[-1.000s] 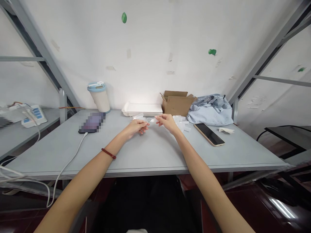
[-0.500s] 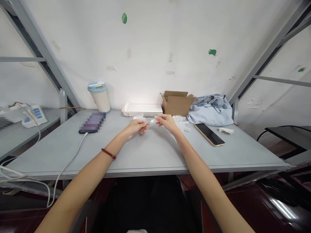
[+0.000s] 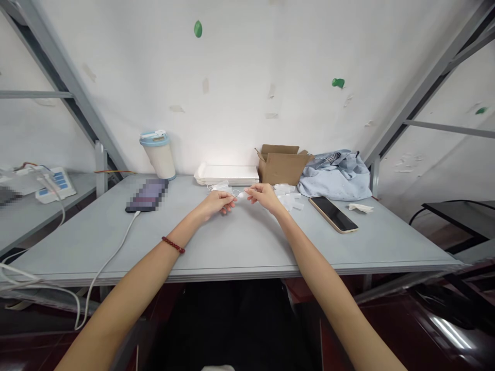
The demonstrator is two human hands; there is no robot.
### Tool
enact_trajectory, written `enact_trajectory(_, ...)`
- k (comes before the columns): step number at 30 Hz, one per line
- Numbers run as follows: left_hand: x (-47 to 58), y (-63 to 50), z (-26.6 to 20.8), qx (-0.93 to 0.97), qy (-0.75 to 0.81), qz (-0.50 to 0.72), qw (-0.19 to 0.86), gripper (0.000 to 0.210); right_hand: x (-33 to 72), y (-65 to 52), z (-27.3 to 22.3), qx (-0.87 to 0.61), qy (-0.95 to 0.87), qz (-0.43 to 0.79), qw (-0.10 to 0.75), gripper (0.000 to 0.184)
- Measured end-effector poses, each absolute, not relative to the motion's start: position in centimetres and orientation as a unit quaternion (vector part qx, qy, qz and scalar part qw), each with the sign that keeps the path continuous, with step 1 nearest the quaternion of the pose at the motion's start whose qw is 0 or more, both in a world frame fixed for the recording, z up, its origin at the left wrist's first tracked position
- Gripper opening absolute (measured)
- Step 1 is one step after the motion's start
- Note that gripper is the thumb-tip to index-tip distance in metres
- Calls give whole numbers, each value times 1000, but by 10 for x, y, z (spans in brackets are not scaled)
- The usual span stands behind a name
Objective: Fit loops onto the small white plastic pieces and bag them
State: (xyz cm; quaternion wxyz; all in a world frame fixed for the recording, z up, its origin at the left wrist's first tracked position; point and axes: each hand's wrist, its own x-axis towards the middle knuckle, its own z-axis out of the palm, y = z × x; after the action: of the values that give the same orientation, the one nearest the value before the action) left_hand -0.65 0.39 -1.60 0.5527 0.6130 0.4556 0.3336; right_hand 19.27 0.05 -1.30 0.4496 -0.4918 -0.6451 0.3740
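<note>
Above the middle of the table, my right hand [image 3: 261,197] pinches a small white piece with a thin white loop of string [image 3: 242,195] between thumb and forefinger. My left hand [image 3: 217,203], with a dark red bead bracelet on its wrist, has thumb and forefinger pressed together at the loop's left side. The exact kind of the piece is too small to tell. Behind my left hand lie clear plastic pieces with a white string [image 3: 220,186]. More clear and white plastic pieces [image 3: 289,197] are scattered just right of my right hand.
A stack of white sheets or trays [image 3: 228,175] and an open cardboard box [image 3: 283,165] stand against the wall. Light-blue cloth [image 3: 335,178], a phone [image 3: 333,214] and crumpled tissue [image 3: 361,208] lie right. A cup [image 3: 159,155] and a cabled phone [image 3: 147,196] are left.
The small white piece and my right hand have shifted slightly left, closer to my left hand. Both hands keep their pinch.
</note>
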Motion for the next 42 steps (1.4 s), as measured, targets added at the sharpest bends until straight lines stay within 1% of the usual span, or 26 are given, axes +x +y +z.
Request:
enact_trajectory(7,-6,3,-17,620,468,329,537,29,185,1,-19,-504,-651,359,439,38)
enact_trajectory(11,-7,4,-18,612,477,325,541,27,179,2,-27,-511,-662,341,429,33)
enact_trajectory(18,-6,0,-13,607,470,327,550,23,178,4,-33,-497,-674,334,433,33)
enact_trajectory(42,-5,-1,-17,598,465,313,572,21,177,1,-30,-506,-686,330,405,29)
